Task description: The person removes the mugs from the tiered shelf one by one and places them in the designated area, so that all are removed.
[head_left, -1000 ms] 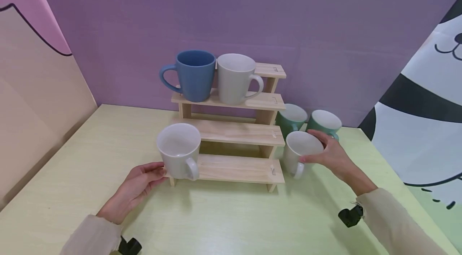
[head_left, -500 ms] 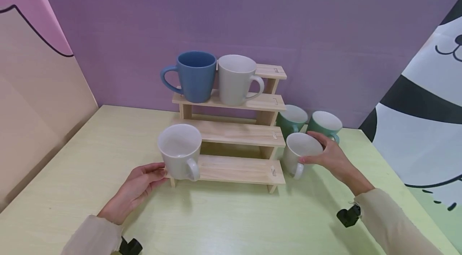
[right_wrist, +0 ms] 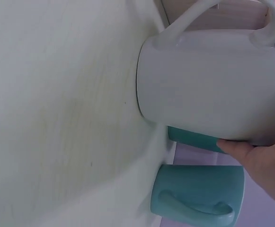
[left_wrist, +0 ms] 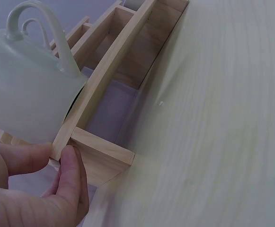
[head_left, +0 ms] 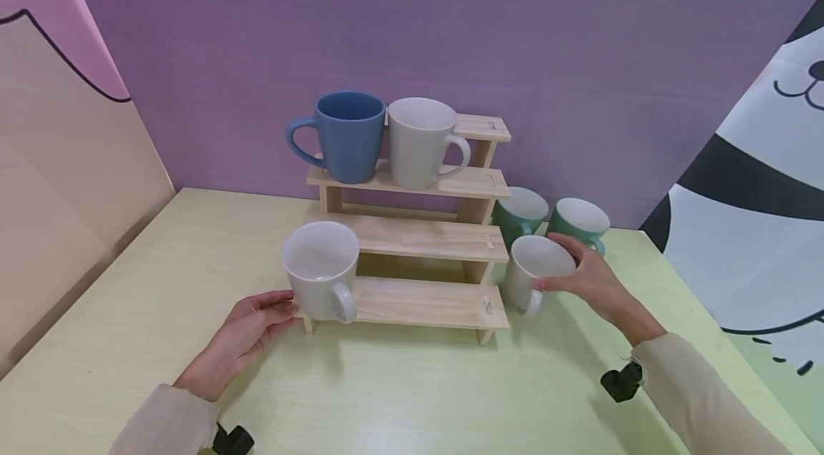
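At the left end of the lowest step, my left hand (head_left: 247, 333) pinches the corner of a four-step wooden shelf rack (head_left: 412, 301) between thumb and fingers. A white mug (head_left: 318, 269) stands on that step right above the fingertips, handle toward me. To the right of the rack, my right hand (head_left: 592, 280) grips another white mug (head_left: 531, 269) near its rim, thumb on the near side and fingers round the far side. In the right wrist view this white mug (right_wrist: 208, 85) is upright with its base at the table surface. The hand's palm is partly out of frame there.
A blue mug (head_left: 350, 140) and a white mug (head_left: 418, 144) stand side by side on an upper step. Two green mugs, one by the rack (head_left: 508, 222) and one farther right (head_left: 573, 222), stand behind the gripped mug. A purple wall (head_left: 579, 83) closes off the back.
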`<state>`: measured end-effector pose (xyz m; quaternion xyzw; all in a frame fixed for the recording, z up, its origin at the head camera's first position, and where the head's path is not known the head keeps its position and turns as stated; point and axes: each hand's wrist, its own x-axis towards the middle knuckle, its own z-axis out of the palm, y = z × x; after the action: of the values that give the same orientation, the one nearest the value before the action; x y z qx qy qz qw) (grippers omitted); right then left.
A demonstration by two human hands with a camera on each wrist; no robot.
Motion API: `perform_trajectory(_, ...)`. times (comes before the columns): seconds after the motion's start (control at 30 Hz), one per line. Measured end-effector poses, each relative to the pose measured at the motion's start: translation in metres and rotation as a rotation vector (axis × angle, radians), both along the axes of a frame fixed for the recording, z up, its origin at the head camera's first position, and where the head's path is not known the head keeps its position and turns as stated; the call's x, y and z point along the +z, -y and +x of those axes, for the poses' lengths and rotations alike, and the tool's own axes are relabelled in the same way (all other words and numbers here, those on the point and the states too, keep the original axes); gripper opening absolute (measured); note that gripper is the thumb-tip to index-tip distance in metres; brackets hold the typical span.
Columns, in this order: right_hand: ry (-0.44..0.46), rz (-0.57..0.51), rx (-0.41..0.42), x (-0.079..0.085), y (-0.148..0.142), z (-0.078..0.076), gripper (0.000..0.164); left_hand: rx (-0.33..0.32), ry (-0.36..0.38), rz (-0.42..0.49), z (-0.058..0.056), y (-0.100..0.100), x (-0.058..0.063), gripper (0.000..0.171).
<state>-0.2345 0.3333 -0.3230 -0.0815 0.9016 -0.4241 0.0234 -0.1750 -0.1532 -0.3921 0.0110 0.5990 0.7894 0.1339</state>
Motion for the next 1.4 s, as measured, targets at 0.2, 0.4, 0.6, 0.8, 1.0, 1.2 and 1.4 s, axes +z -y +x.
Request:
perform_trajectory(0.2, 0.012, -0.006, -0.008, -0.0026, -0.0035, -0.005, 0.09, 0.003, 0.013, 0.001, 0.0007, -0.0001, -0.0005, 0.043)
perform_trajectory(0.4, 0.014, -0.014, 0.003, -0.0018, -0.0038, -0.0073, 0.09, 0.007, 0.013, 0.002, 0.0002, 0.0006, 0.0004, 0.043)
perform_trajectory(0.6, 0.02, -0.017, 0.024, 0.0006, -0.0041, -0.007, 0.088, 0.001, 0.009, -0.003, 0.0001, 0.0008, 0.0005, 0.046)
perform_trajectory(0.8, 0.037, -0.007, 0.034, 0.0003, -0.0046, -0.0073, 0.088, 0.002, 0.007, -0.014, 0.0003, 0.0013, 0.0012, 0.049)
perform_trajectory(1.0, 0.055, 0.018, 0.05, 0.0015, -0.0049, -0.0078, 0.09, -0.004, 0.002, -0.009, 0.0009, 0.0021, 0.0015, 0.049)
perform_trajectory(1.2, 0.07, 0.016, 0.064, 0.004, -0.0047, -0.007, 0.09, 0.006, 0.02, -0.003, 0.0006, 0.0023, 0.0017, 0.045)
perform_trajectory(1.4, 0.079, 0.031, 0.071, 0.005, -0.005, -0.008, 0.091, 0.0, 0.01, -0.021, 0.0005, 0.0009, 0.0009, 0.049)
